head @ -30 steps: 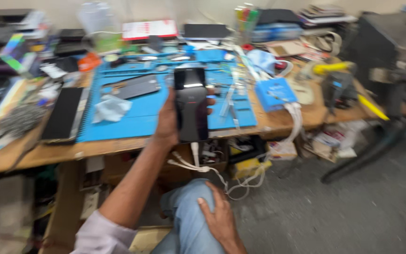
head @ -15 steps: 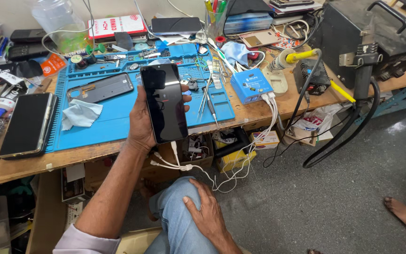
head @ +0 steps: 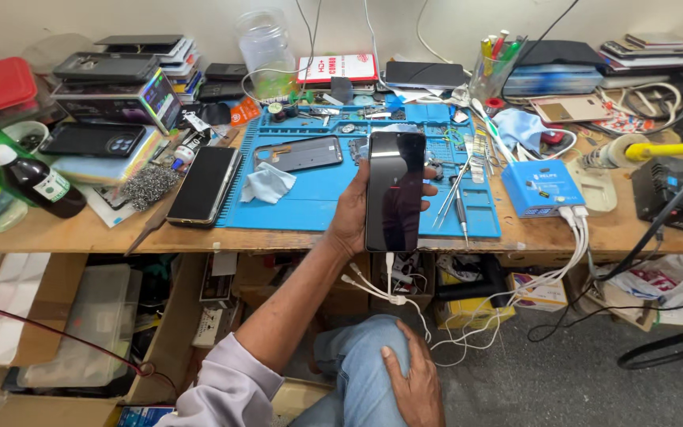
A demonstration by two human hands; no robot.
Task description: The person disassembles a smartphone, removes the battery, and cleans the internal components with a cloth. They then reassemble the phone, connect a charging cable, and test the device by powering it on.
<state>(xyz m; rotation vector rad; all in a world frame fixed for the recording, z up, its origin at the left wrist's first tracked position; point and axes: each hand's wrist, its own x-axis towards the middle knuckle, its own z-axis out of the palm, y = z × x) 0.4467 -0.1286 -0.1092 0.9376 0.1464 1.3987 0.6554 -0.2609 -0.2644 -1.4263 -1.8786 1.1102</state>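
Note:
My left hand [head: 351, 215] grips a black smartphone [head: 395, 190] upright, its dark screen facing me, above the front edge of the blue work mat [head: 318, 194]. A white cable [head: 390, 278] is plugged into the phone's bottom and hangs below the bench. My right hand [head: 415, 381] rests flat on my jeans-clad knee, holding nothing.
The wooden bench [head: 57, 236] is crowded. On it are a blue charger box [head: 541, 188] with white cables, tweezers [head: 458, 198], a phone back [head: 298, 153], a cloth [head: 271, 183], a flat dark phone [head: 204, 183], a brown bottle [head: 37, 183], stacked phones and a soldering iron [head: 658, 150]. Boxes sit under the bench.
My view has swung and steadied, so the bench now sits more centred. My left hand still holds the phone up and my right hand stays on my knee.

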